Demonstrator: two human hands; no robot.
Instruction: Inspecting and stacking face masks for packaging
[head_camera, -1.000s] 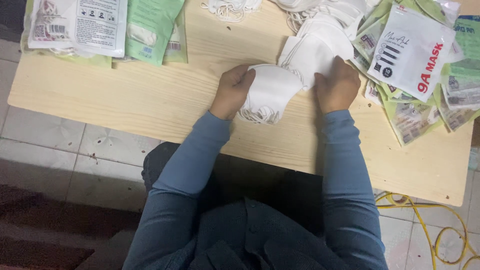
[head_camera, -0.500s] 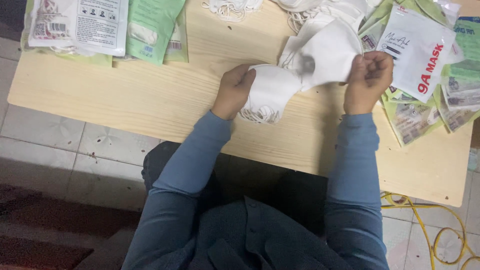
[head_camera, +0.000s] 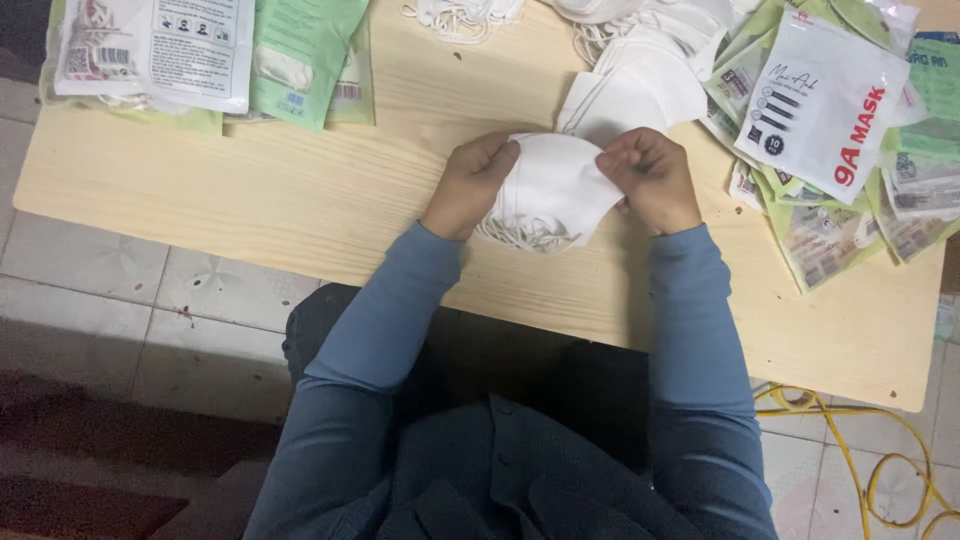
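Mask stack (head_camera: 552, 190) — 2 hands

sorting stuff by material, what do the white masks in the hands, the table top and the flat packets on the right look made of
White masks: soft matte fabric, probably non-woven; they fold and bunch between the left hand and right hand, with thin ear loops trailing below. Table top: pale wood or wood-look laminate, with visible grain lines. Flat packets: glossy plastic film, judging by the sheen and crinkles.

Bare table (head_camera: 260, 200) left of left hand (head_camera: 468, 185): free passage. Packets (head_camera: 830, 140) crowd right of right hand (head_camera: 652, 178); masks (head_camera: 640, 85) block beyond.
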